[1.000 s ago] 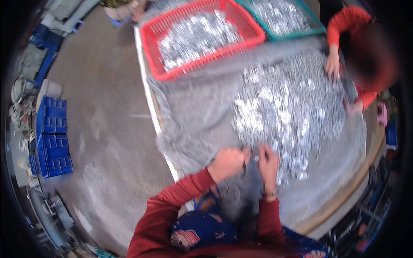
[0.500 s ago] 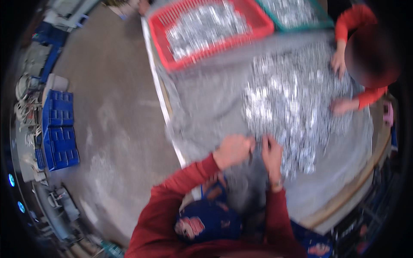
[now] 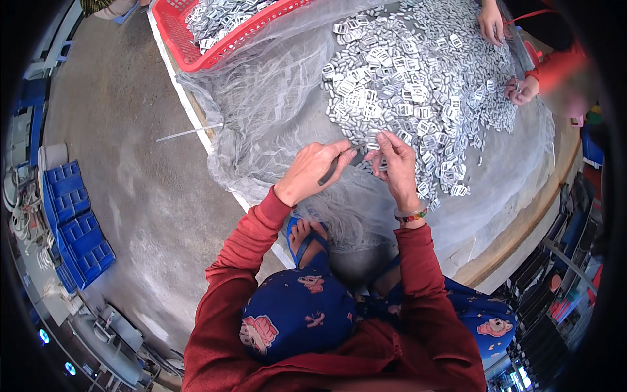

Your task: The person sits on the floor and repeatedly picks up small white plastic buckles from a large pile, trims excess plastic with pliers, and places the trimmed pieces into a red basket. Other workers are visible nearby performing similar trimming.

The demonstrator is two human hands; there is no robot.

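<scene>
My left hand [image 3: 308, 172] is closed around a thin tool with a black handle [image 3: 328, 172]; its narrow tip points right, toward my other hand. My right hand [image 3: 401, 168] pinches a small silver metal piece [image 3: 373, 140] between thumb and fingers, close to the tool's tip. Whether the tip touches the piece I cannot tell. Both hands are over the near edge of a heap of silver metal buckles [image 3: 413, 91] and small oblong metal pieces, spread on a sheet of grey netting [image 3: 274, 91].
A red plastic basket [image 3: 189, 62] of metal pieces stands at the far left of the table. At the far right, another person's hands [image 3: 491, 25] work at the heap. Blue compartment trays [image 3: 85, 245] stand at the left, beyond the floor.
The view has shifted and sharpened; the red basket now sits farther up and left, and the green basket is out of view. My hands remain close together.
</scene>
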